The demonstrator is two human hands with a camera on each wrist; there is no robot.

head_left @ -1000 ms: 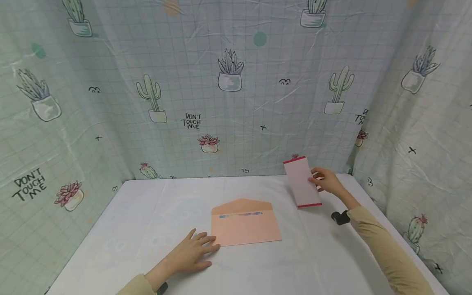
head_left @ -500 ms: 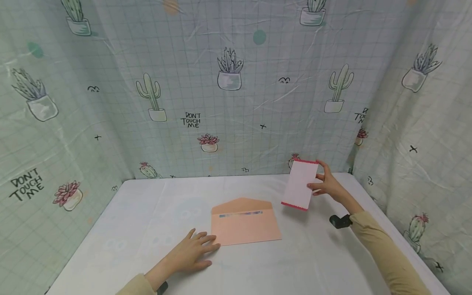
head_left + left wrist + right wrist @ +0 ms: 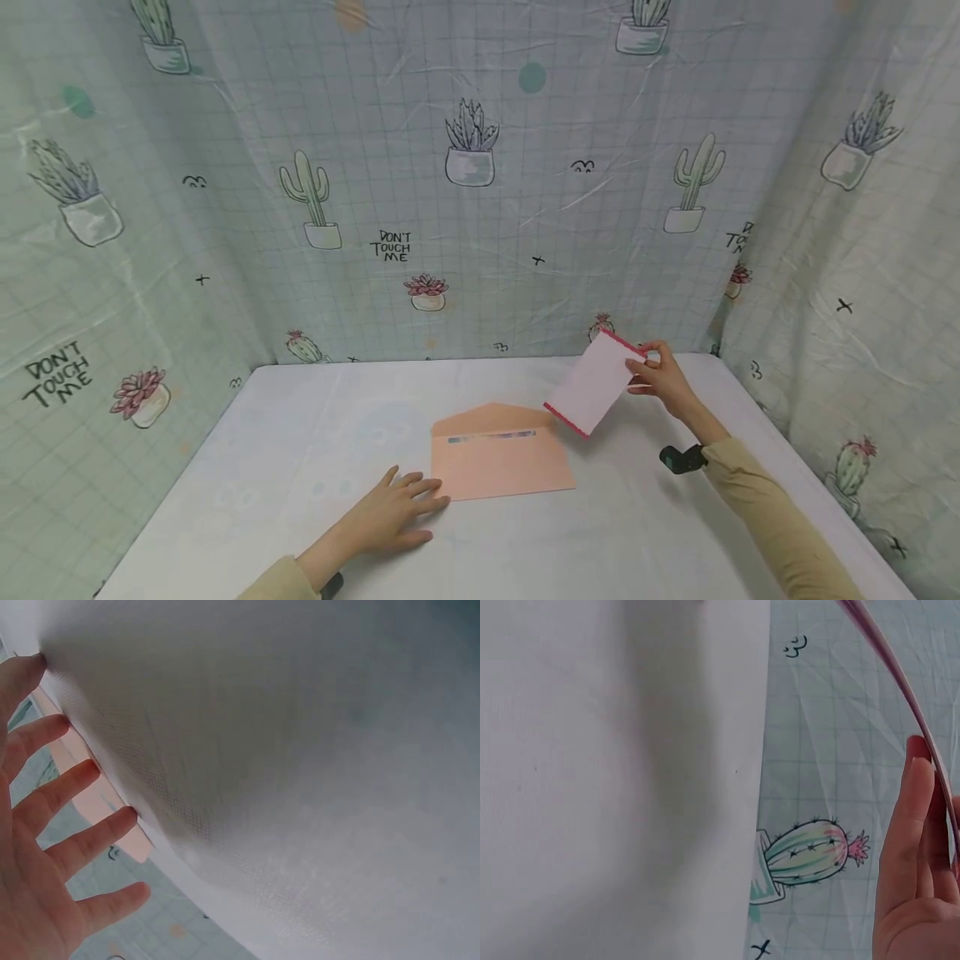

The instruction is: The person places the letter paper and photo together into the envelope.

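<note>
Paper card [image 3: 592,385] with red-trimmed ends tilted above the desk [image 3: 300,458], at two o'clock from the peach envelope [image 3: 504,467]; the right hand's grip [image 3: 662,379] clamped its two-o'clock corner. The left hand [image 3: 392,512], its grip spread apart, touched the envelope at eight o'clock. A cactus-print curtain [image 3: 480,300] rose at twelve.

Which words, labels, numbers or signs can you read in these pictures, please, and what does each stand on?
"DON'T TOUCH ME": patterned backdrop, centre.
"DON'T TOUCH ME": the backdrop's left side.
"D", "TO": its right, cut off at a fold.
"x": cross marks scattered over it.
Envelope and red-edged card: no readable text; any lettering on the envelope's bluish strip is too small to read.
</note>
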